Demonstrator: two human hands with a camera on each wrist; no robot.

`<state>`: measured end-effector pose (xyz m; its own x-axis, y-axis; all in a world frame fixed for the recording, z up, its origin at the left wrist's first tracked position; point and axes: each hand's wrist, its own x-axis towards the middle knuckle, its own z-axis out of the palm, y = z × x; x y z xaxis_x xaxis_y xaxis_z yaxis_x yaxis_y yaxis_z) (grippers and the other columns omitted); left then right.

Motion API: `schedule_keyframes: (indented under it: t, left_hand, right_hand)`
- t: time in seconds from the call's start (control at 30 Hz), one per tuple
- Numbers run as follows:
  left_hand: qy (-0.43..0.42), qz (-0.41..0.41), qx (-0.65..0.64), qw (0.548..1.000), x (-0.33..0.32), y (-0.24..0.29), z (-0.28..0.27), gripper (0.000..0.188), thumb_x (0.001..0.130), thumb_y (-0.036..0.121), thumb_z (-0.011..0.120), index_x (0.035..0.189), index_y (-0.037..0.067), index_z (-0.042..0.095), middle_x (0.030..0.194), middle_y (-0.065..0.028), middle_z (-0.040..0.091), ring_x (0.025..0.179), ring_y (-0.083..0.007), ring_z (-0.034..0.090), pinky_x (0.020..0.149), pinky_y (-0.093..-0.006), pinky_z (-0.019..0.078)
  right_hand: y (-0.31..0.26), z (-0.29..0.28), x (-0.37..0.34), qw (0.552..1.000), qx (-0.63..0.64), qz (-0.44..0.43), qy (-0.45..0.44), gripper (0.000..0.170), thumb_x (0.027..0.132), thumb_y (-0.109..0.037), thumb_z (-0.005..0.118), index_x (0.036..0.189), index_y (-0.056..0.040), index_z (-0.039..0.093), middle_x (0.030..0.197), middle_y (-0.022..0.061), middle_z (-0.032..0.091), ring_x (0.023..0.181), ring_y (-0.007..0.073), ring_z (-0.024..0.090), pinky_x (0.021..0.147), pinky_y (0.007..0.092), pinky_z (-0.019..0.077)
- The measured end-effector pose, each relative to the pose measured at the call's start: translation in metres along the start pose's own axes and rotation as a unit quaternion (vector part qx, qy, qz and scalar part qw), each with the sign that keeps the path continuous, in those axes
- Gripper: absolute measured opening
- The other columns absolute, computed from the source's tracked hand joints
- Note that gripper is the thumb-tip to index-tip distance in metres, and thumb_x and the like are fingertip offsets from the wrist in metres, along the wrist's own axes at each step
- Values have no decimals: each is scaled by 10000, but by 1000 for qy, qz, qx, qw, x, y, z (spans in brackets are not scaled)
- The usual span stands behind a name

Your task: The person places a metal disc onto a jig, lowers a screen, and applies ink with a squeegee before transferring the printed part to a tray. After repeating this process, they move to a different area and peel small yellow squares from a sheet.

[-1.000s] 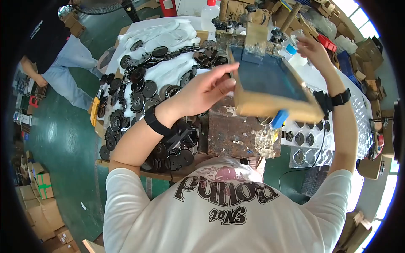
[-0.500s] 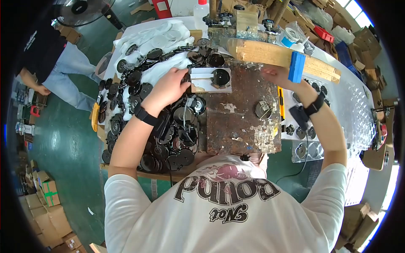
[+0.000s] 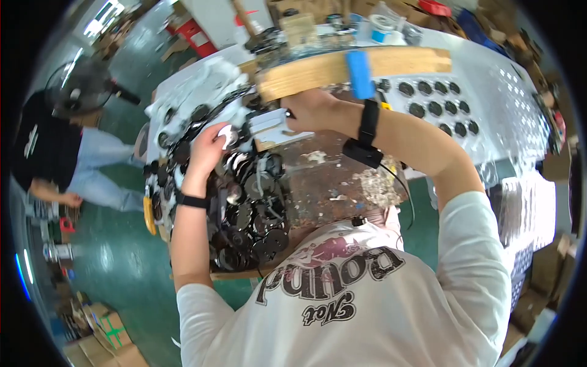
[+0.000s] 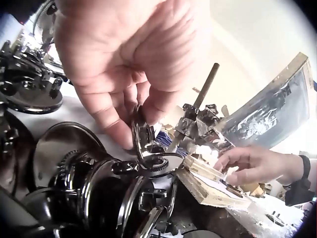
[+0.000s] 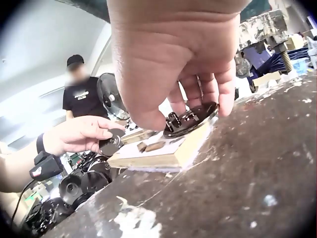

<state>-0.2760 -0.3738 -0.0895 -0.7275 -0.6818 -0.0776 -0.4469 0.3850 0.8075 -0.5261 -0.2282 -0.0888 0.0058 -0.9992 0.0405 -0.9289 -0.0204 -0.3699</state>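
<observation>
My left hand (image 3: 206, 153) pinches a shiny black round disc part (image 5: 111, 143) by its edge, between thumb and fingers, above the pile of similar parts. My right hand (image 3: 312, 110) reaches across to a small wooden block with a white top (image 5: 148, 159). In the right wrist view its thumb and fingers grip the rim of another black disc (image 5: 190, 122) with small posts, at the block's end. The block sits on a worn brown board (image 3: 318, 183). Tilted up behind it is a wood-framed screen (image 3: 406, 61) with a blue piece (image 3: 360, 73) on its front bar.
Several black discs (image 3: 244, 214) are heaped left of the board, by white cloth (image 3: 211, 76). Rows of black discs (image 3: 428, 88) lie on the right of the white table. Clamps (image 3: 266, 43) stand at the back. Another person (image 3: 49, 140) is at the left.
The screen frame has been raised away from the block. My right hand has come off the frame and moved left to the disc there. My left hand has moved back with a disc.
</observation>
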Motion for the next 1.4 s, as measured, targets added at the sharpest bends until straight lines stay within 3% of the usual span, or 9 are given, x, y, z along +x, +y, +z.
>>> schedule_keyframes:
  t: [0.23, 0.33, 0.67, 0.73, 0.9, 0.97, 1.07, 1.27, 1.4]
  left_hand:
    - [-19, -63, -120, 991, 1, -4, -6, 368, 879, 85, 508, 1246, 80, 482, 1125, -17, 583, 946, -113, 564, 722, -256, 450]
    - [-27, -63, -148, 987, -1, -3, -8, 385, 879, 76, 512, 1261, 79, 464, 1123, -19, 584, 942, -115, 566, 714, -243, 446]
    - [-56, -46, -178, 981, -4, 17, -4, 403, 872, 32, 522, 1262, 4, 426, 1174, -71, 552, 976, -120, 553, 769, -236, 460]
    - [-67, -27, -198, 977, -4, 23, 0, 410, 866, 22, 528, 1262, 0, 424, 1196, -80, 537, 1005, -127, 544, 814, -247, 454]
    - [-94, 21, -176, 980, -2, 45, 19, 410, 863, 19, 536, 1259, -4, 430, 1228, -103, 512, 1080, -145, 508, 906, -269, 414]
    - [-99, 48, -161, 981, -3, 62, 31, 396, 864, 25, 542, 1246, -7, 447, 1241, -106, 505, 1101, -151, 496, 929, -273, 398]
    - [-122, 55, -139, 981, 6, 72, 42, 365, 871, 57, 549, 1224, -4, 478, 1237, -96, 510, 1086, -144, 501, 937, -269, 385]
    - [-141, 83, -127, 978, 35, 78, 68, 338, 898, 148, 541, 1198, -4, 501, 1153, -55, 566, 1050, -123, 510, 907, -266, 392]
    - [-100, 185, 26, 977, 52, 82, 85, 271, 868, 76, 561, 1133, 22, 538, 997, -19, 613, 891, -90, 555, 787, -253, 440]
  right_hand:
    - [19, -55, -76, 991, 83, 101, 32, 348, 690, -343, 582, 892, -65, 640, 835, 170, 639, 792, 329, 612, 712, 412, 489]
    - [55, -58, -113, 992, 56, 91, 68, 286, 715, -288, 629, 905, -73, 629, 839, 130, 628, 760, 263, 611, 708, 365, 484]
    - [171, -95, -315, 917, 1, 371, 143, 316, 717, -259, 612, 930, -26, 608, 860, 150, 628, 769, 273, 601, 694, 353, 479]
    - [184, -95, -340, 883, -27, 461, 86, 325, 712, -259, 614, 942, -29, 609, 885, 155, 635, 790, 296, 603, 704, 361, 479]
    - [203, -75, -377, 903, -107, 416, 5, 342, 697, -225, 627, 983, -37, 630, 884, 169, 642, 820, 312, 612, 711, 389, 484]
    - [200, -74, -368, 876, 10, 480, 44, 312, 704, -212, 630, 958, -31, 628, 890, 172, 641, 822, 307, 611, 708, 389, 483]
    - [204, -73, -350, 915, -30, 400, 49, 303, 715, -208, 626, 963, -33, 627, 872, 161, 644, 813, 286, 616, 706, 380, 484]
    - [158, -89, -304, 922, -2, 374, 98, 281, 769, -142, 626, 1006, 5, 597, 868, 135, 633, 761, 222, 603, 692, 335, 481]
    - [137, -94, -289, 932, 6, 349, 99, 277, 776, -121, 624, 1019, 7, 591, 870, 126, 626, 747, 204, 588, 687, 323, 480]
